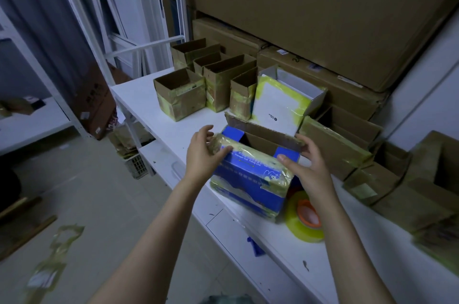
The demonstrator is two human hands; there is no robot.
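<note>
blue box (248, 177): sides taped, top not yet closed | left hand (202, 154), right hand (308, 167): gripping its ends | tape roll (298, 221): right of box

white shelf (171, 134) | on it: blue box (248, 179), tape roll (296, 225), open cardboard boxes (181, 100), white box (278, 105)

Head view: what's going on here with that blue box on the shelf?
A person holds the blue box, wrapped in yellowish tape, at the edge of a white shelf. The left hand grips its left end and the right hand grips its right end. The box's top is open. A tape roll lies on the shelf beside it. Open taped cartons stand behind.
</note>
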